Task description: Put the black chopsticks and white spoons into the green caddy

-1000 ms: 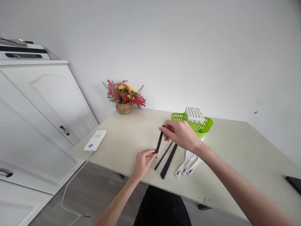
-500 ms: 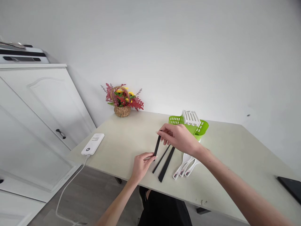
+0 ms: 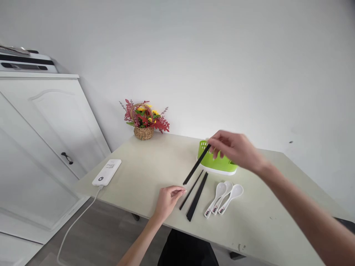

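Note:
My right hand (image 3: 231,147) pinches the upper end of black chopsticks (image 3: 196,165). They slant down to the left in front of the green basket (image 3: 219,162), which my hand partly covers; how many I hold is unclear. Just below their lower tip, my left hand (image 3: 168,199) has its fingertips pressed together with nothing visible between them. Beside it on the table lie a single black chopstick (image 3: 191,190) and a bundle of black chopsticks (image 3: 197,197). Further right are three white spoons (image 3: 220,190), their labelled handles pointing toward me.
A woven basket of artificial flowers (image 3: 143,133) stands at the back left of the pale table (image 3: 266,199). Near the left edge lies a white power bank (image 3: 107,173) with a cable hanging down. White cabinets (image 3: 55,147) stand left; a dark object (image 3: 346,223) is at far right.
My right hand has carried the chopsticks up and right, toward the green basket. They have come out of my left hand, which stays low. The spoon bowls now show.

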A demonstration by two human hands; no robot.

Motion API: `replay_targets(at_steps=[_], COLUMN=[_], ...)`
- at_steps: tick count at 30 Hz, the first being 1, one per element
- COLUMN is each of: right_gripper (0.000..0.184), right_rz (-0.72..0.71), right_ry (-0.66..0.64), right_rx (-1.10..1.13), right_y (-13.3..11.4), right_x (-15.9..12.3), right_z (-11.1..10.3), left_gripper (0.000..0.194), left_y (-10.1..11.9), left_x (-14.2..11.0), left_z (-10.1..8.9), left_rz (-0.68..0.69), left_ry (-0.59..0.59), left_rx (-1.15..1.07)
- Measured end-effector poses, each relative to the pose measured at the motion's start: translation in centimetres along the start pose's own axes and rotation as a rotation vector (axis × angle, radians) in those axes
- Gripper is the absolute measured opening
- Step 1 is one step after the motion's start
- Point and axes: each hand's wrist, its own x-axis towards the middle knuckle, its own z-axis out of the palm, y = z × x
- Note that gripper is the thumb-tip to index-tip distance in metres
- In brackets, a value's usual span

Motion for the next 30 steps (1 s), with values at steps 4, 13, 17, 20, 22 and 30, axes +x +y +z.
replay_targets(at_steps=[4,13,17,20,22,30], right_gripper=[0.042,0.034,0.026,0.026,0.025,0.026], right_rz=[0.017,0.011,0.098,0.169,0.220,0.266], right_ry=[0.241,0.386,0.224,0.114,0.042,-0.063], right_rx=[-0.027,-0.391,-0.464,-0.466,-0.467,-0.467], right_y=[-0.8,3.1,6.4,9.0,10.6,14.5], right_x=[1.5,6.4,9.4,11.4,12.4,15.2], right_z=[-4.3,-6.6,-5.6,-4.7,-4.2,-3.4], left_gripper=[0.027,0.037,0.037,0.037,0.036,0.036], left_y=[0.3,1.1,1.0,0.9,0.9,1.3], left_x=[-0.1,0.1,0.2,0.3,0.3,0.4], left_z=[-0.1,-0.4,-0.3,-0.3,-0.3,-0.2], left_rz=[-0.014,-0.032,-0.054,-0.071,-0.092,-0.114], left_ry=[-0.028,-0.047,-0.044,-0.047,-0.051,-0.041], left_rx=[0.003,0.044,0.075,0.094,0.098,0.132])
